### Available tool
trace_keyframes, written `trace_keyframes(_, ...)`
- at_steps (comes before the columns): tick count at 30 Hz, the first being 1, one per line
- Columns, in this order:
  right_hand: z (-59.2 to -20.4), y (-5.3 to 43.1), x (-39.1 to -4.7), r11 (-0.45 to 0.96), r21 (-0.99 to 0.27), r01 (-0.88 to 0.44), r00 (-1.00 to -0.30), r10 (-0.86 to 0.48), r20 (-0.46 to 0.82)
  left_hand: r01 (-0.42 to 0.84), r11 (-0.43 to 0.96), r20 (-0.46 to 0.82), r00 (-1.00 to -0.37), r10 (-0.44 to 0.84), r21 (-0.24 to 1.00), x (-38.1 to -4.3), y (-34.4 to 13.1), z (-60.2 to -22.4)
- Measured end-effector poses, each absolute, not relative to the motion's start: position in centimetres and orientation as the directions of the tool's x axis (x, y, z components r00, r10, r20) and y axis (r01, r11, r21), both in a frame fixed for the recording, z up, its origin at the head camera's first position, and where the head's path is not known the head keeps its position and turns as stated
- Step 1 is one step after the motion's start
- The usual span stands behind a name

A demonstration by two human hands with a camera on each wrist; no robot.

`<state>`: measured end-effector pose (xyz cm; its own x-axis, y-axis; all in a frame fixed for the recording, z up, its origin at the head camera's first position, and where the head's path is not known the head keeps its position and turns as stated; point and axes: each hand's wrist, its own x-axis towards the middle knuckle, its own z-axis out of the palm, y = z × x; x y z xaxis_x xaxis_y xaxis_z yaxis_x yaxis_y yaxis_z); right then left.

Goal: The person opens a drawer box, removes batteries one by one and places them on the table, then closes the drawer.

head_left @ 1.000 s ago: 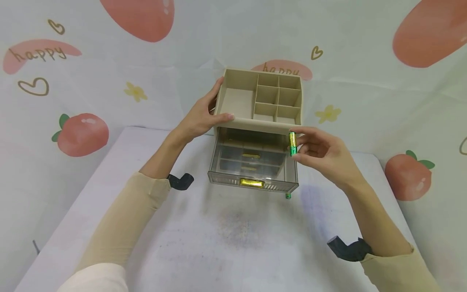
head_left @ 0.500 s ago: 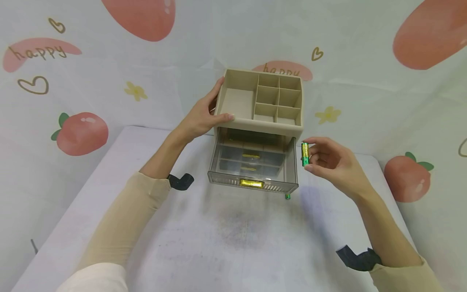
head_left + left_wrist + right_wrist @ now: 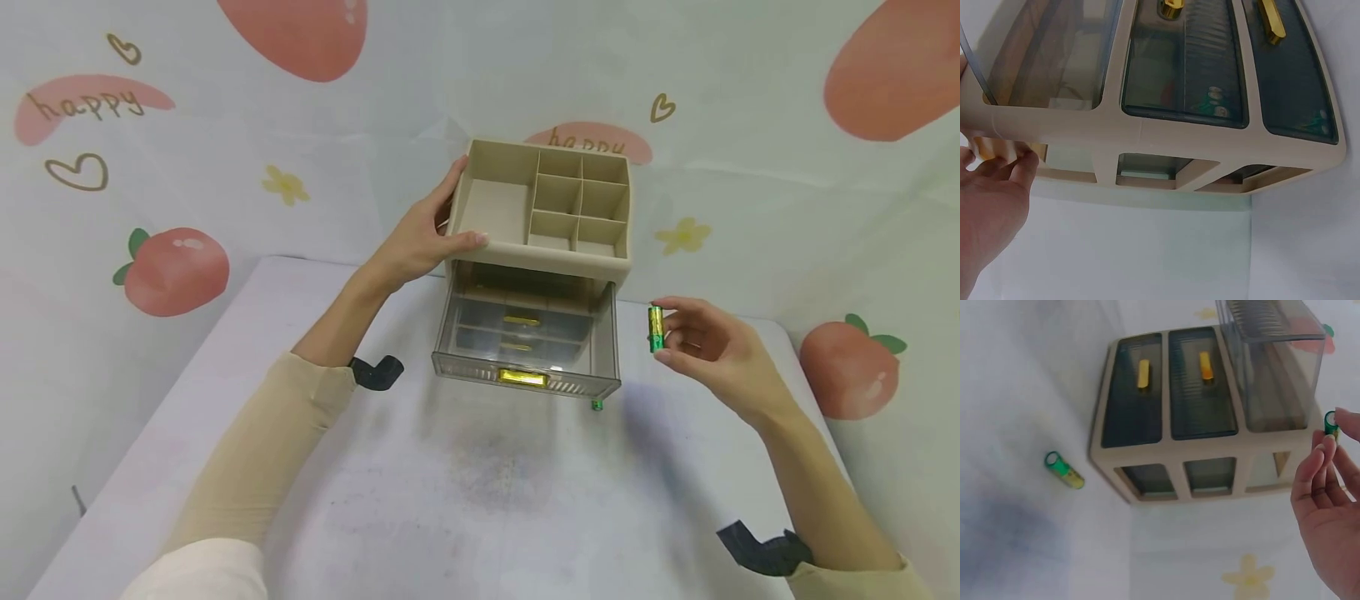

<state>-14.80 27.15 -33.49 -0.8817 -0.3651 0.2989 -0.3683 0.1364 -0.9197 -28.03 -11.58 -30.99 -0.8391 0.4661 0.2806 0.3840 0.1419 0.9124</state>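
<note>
A beige drawer organizer stands on the table, its clear top drawer pulled out. My left hand holds the organizer by its left side, thumb on the front top rim and fingers at the side opening, as the left wrist view shows. Right of the pulled-out drawer, my right hand pinches a green and gold battery upright between thumb and fingertips. A second battery lies on the table beside the organizer's base; in the head view the drawer partly covers it.
Two lower drawers are closed; small green shapes with pale round ends show through one. Open compartments divide the organizer's top. Behind the white table hangs a fruit-print cloth.
My right hand has moved rightward and lower in the head view with the battery, from the drawer's right edge to beside it. The left hand keeps its hold on the organizer.
</note>
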Motion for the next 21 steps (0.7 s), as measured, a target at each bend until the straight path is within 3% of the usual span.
trace_keyframes(7,-35.3,27.5,-14.5,0.178,-0.916,-0.361,-0.895,-0.343,0.286,0.364,0.145,0.26,-0.845,0.468,0.92,-27.4,-11.5,-30.3)
trace_keyframes(15,-38.1,27.7,-14.3,0.344,-0.885,-0.314,-0.924,-0.326,0.201,0.377,0.147,0.274,-0.843,0.462,0.914,-27.9,-11.6,-31.0)
trace_keyframes(21,-40.4,27.8,-14.3,0.345,-0.904,-0.253,-0.944,-0.294,0.152,0.349,0.138,0.251,-0.851,0.462,0.927,-27.1,-11.4,-30.1)
